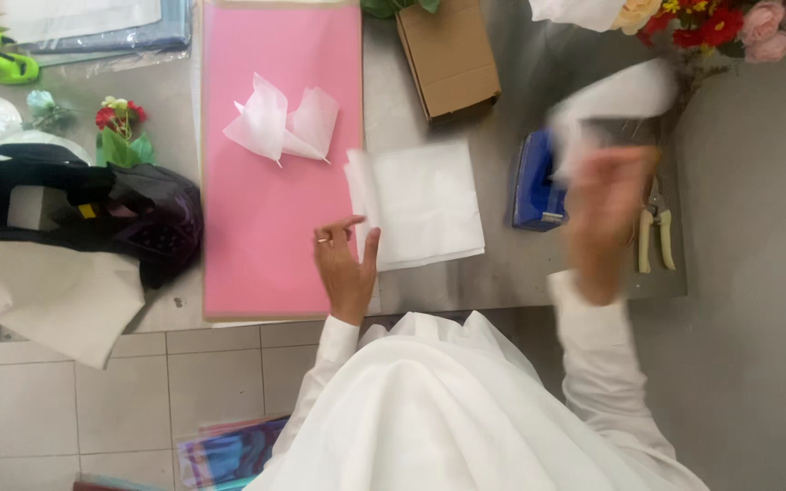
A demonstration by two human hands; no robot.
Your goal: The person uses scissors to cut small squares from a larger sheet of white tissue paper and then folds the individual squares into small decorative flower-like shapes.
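My left hand (346, 265) rests flat on the table with a ring on one finger, fingertips touching the left edge of a stack of white tissue sheets (425, 202). My right hand (607, 214) is raised and blurred with motion, holding a white tissue sheet (616, 98) in the air above a blue box (535, 182). On the pink paper sheet (270, 236) to the left lies a folded white tissue piece (279, 123).
A cardboard box (448, 56) stands at the back. Pruning shears (655, 227) lie at the right, below a bunch of red and pink flowers (720, 23). A black bag (93, 214), small artificial flowers (122, 132) and a green tool (0, 65) occupy the left. Tiled floor lies below the table edge.
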